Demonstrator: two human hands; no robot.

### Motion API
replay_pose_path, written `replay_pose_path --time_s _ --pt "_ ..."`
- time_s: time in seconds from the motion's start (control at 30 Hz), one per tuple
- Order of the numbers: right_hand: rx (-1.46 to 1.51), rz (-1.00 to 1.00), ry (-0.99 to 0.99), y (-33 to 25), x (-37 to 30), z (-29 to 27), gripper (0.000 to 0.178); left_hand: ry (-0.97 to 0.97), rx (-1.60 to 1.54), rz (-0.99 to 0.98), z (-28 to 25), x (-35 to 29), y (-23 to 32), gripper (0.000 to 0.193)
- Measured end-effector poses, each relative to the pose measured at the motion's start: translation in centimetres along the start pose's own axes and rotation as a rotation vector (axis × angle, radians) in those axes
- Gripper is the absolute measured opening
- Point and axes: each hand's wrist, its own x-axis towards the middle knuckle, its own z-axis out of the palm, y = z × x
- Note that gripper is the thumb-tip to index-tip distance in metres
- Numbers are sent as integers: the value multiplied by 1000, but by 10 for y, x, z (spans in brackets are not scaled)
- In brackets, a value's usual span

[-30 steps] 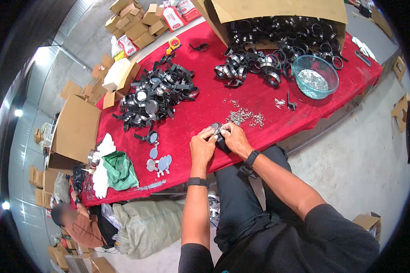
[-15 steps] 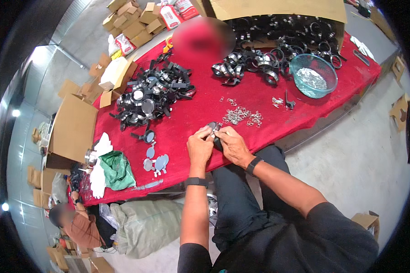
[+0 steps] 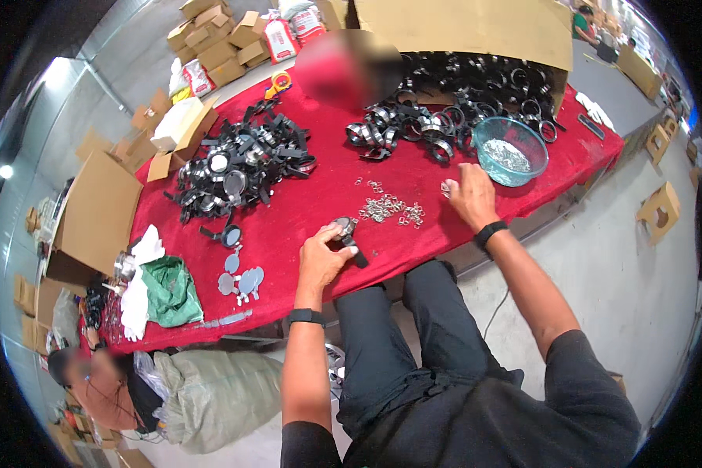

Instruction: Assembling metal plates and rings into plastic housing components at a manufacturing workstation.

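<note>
My left hand [image 3: 320, 257] pinches a wristwatch [image 3: 346, 228] with a black strap [image 3: 359, 255] at the table's near edge. To the right, my right hand [image 3: 474, 196] reaches over the small metal pins [image 3: 447, 189], thumb and fingers closed together; whatever is between them is too small to make out. The hand hides the spot around the pins. Between both hands lies a scatter of small metal buckles [image 3: 382, 209]. Just beyond my right hand, a clear bluish bowl [image 3: 537, 148] contains many tiny silvery pieces.
Black-strapped watches [image 3: 234, 168] are heaped left on the red cloth [image 3: 304, 191]. More black and silver watch parts [image 3: 437, 132] spill from a large carton [image 3: 460, 27]. Round grey discs [image 3: 249, 281], a green bag [image 3: 171, 292] and white gloves [image 3: 136, 304] lie nearer left. Another person [image 3: 97, 386] sits at lower left.
My right hand has left the watch and moved right to the pins near the bowl. My left hand keeps the watch. The whole view has shifted somewhat.
</note>
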Motion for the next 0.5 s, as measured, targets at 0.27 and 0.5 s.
replay_pose_path --time_s 0.27,0.5 --pt "-113 166 -448 40 9 19 13 12 13 53 5 -6 2 66" --pt "676 299 -584 -89 -15 19 21 101 -39 54 20 -6 -3 63"
